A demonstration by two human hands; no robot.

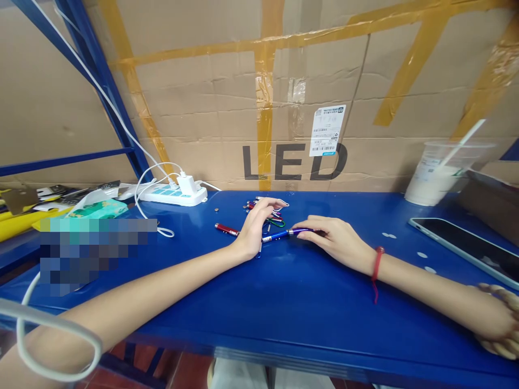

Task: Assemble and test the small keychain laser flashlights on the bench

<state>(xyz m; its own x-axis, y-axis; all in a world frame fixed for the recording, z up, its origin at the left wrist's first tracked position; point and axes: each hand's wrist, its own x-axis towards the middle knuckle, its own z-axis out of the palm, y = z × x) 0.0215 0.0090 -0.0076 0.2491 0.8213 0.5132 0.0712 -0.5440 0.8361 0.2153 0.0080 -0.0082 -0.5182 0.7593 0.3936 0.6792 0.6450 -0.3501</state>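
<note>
My right hand (334,237) pinches one end of a slim blue metal pen light (278,236) between thumb and fingers. Its body has a white label and a silver band, and its other end reaches my left hand (253,229). That hand stands on its edge with the fingers stretched forward and curved to the right. Whether its palm touches the pen light is hard to see. A red pen light (226,229) lies left of it, partly hidden behind the hand. Beyond the fingers is a small pile of similar coloured pen lights (278,217) with clips, partly covered.
A white power strip (174,193) with cables stands at the back left, near plastic packaging (95,208). To the right are a phone (470,246) and a plastic cup with a straw (432,175). A taped cardboard box (211,108) rises behind the blue table (292,308).
</note>
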